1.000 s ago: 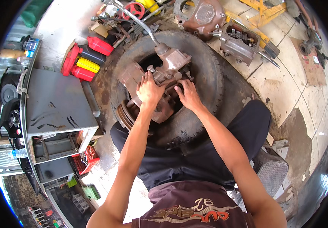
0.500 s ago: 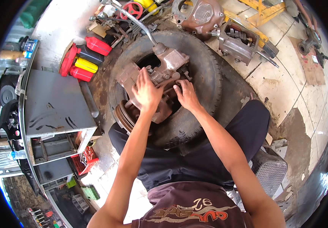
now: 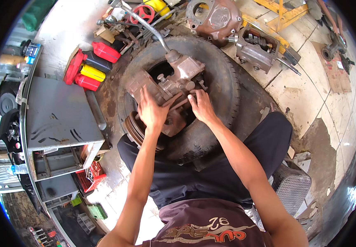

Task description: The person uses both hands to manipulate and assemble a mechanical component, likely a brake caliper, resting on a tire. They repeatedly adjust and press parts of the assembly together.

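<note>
A rusty brown gearbox with a long bent metal gear lever lies on a large black tyre. My left hand rests on the left part of its casing, fingers stretched out and thumb pointing right. By the round knob below the lever housing, my right hand has its fingers bent and thumb drawn in. Whatever lies between those fingertips is hidden. A grooved round drum or pulley sticks out at the gearbox's near left, beside my knee.
An opened gear housing and a bell-shaped casing stand at the far right. Red, yellow and black bottles lie left of the tyre, near a grey metal cabinet. A red basket sits beside it.
My left hand has slid down and left over the casing, uncovering a small upright bolt-like part. My right hand has barely shifted and stays by the knob.
</note>
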`<state>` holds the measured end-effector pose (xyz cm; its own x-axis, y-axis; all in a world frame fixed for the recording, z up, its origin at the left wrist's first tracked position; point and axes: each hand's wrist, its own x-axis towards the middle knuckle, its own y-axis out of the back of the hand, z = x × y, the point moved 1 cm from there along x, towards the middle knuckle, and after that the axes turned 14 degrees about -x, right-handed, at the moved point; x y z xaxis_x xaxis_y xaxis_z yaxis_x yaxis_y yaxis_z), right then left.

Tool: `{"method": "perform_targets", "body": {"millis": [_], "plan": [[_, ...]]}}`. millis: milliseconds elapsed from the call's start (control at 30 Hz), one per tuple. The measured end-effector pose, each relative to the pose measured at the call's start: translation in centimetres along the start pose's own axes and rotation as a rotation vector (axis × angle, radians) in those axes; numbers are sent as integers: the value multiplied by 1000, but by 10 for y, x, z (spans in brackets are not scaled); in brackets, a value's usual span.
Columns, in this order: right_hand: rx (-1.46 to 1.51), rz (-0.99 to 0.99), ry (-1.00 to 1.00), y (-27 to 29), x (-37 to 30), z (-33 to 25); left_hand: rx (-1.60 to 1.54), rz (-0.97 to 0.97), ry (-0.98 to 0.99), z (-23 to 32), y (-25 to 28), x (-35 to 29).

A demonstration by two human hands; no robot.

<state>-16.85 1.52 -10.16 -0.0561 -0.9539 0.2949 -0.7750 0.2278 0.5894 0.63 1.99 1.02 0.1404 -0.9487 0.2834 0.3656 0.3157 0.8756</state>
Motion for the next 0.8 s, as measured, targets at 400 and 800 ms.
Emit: {"method": "perform_targets", "body": {"millis": [400,800], "plan": [[-24,-51,-1,2,-4,-9,35,18,-178,14,-16,17],[-10,-31,7,6,-9,-3,-93,-47,23,-5,-9,-1]]}}
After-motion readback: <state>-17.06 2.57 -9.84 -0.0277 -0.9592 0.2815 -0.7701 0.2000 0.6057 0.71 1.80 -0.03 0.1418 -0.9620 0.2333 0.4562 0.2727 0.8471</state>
